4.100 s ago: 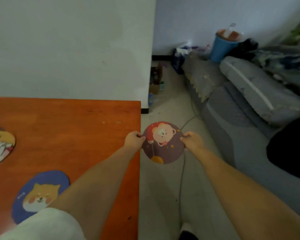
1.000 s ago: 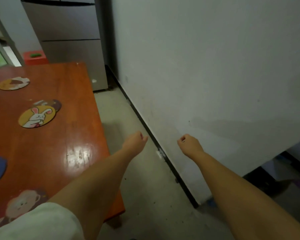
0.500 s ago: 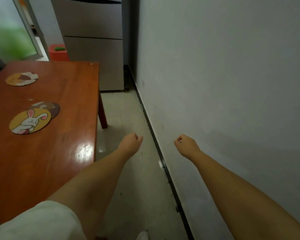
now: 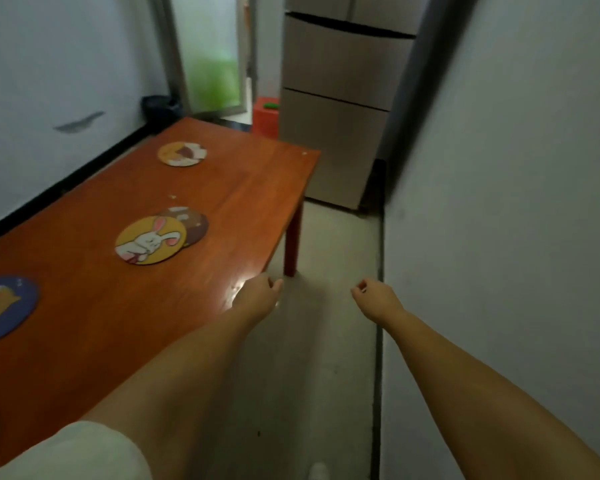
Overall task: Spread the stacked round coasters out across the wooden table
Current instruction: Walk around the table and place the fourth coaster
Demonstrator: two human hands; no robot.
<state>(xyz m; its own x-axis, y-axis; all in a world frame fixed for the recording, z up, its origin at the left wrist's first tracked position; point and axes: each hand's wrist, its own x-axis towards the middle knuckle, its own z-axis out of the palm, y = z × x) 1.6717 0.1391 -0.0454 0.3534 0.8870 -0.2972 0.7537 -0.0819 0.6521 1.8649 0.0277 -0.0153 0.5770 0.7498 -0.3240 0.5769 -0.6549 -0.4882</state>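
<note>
Coasters (image 4: 150, 240) overlap, brown one (image 4: 195, 226) half hidden; blue coaster (image 4: 6, 306) cut off.

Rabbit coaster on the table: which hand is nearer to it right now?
Left. The left hand is curled over the table's near edge, down and right of the rabbit coaster. The right hand hangs farther right over the floor, beside the wall.

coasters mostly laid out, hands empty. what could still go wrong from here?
1. The yellow rabbit coaster lies partly on top of a brown coaster, so that pair is not spread; it could be missed.
2. The left hand hangs over the wooden table edge, the right hand over the floor: a careless swing might nudge a coaster.
</note>
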